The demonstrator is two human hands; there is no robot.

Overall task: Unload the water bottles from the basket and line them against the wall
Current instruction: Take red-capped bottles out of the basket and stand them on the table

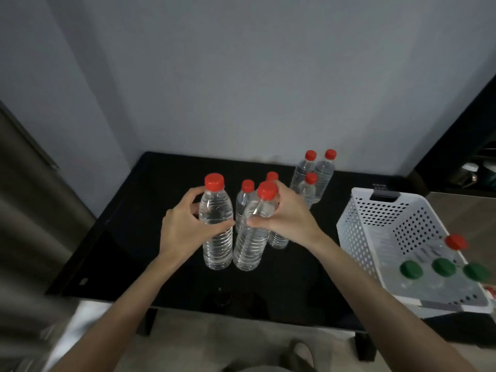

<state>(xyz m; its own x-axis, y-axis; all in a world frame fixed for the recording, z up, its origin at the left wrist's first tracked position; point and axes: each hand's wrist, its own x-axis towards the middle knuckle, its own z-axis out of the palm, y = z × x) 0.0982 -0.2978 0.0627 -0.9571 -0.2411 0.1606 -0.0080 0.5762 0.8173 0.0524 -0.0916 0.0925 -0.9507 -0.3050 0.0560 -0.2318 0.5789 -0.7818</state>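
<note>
- Right now, your left hand (185,226) wraps the upper body of a clear water bottle with a red cap (217,224); this grip is closed around the bottle, thumb in front, fingers curled behind.
- Your right hand (284,218) grips a second red-capped bottle (252,237) at its shoulder, just below the cap; that bottle tilts slightly toward the left grip.
- Both held bottles sit close together, bases at or near the black tabletop (128,251); whether they touch it cannot be told.
- Just behind your two grips stand two more red-capped bottles (245,197), partly hidden by your right hand.
- Further beyond the right grip, three red-capped bottles (314,175) cluster near the grey wall (241,76).
- To the right of the right grip, well apart from it, a white perforated basket (375,226) rests on the tabletop's edge.
- Inside the basket, three green-capped bottles (442,268) and one red-capped bottle (456,241) are visible, blurred.
</note>
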